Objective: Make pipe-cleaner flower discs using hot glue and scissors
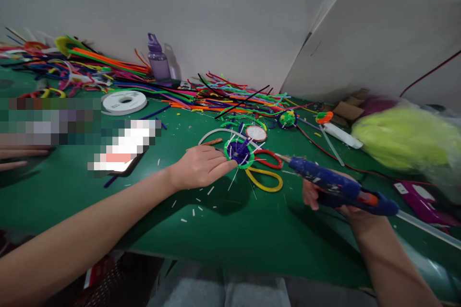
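Note:
My left hand (201,165) is closed at the edge of a round pipe-cleaner piece (230,154) with a green rim, a dark blue middle and thin white strips sticking outward. My right hand (355,213) grips a blue hot glue gun (320,176), its nozzle pointing left and apart from the piece. A clear glue stick (428,228) extends from the gun's rear. Scissors (271,189) with one red and one yellow handle lie just right of the piece. Behind it sits a small white disc (256,133) with a reddish rim. White strip clippings are scattered nearby.
Coloured pipe cleaners (230,93) line the wall beside a purple bottle (158,64). A white ribbon spool (125,102) and phone (126,165) lie left, near another person's hand (23,153). At right are a bag of yellow-green material (406,134), a red cord and a magenta object (423,204).

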The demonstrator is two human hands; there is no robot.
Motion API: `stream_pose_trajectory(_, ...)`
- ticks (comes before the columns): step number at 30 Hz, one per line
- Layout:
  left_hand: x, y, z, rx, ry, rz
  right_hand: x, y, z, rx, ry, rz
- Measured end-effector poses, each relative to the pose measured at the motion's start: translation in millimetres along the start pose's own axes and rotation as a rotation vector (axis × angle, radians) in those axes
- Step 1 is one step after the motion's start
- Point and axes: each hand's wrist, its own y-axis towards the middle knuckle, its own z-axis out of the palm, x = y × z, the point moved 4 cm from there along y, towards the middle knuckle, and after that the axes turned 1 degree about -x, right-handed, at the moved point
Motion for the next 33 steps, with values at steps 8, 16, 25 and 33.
stream_pose_trajectory(8,-2,-1,5.7,0.024,-0.011,-0.021,-4,17,27,0.151,0.148,0.097)
stream_pose_trajectory(16,-2,1,4.5,0.027,0.026,-0.014,-11,19,26,0.098,0.119,0.185)
stream_pose_trajectory(25,-2,-1,4.9,0.038,0.035,-0.016,-18,21,26,0.071,0.103,0.2)
stream_pose_trajectory(33,-3,2,3.7,0.007,0.035,-0.006,-16,21,27,0.064,0.102,0.217)
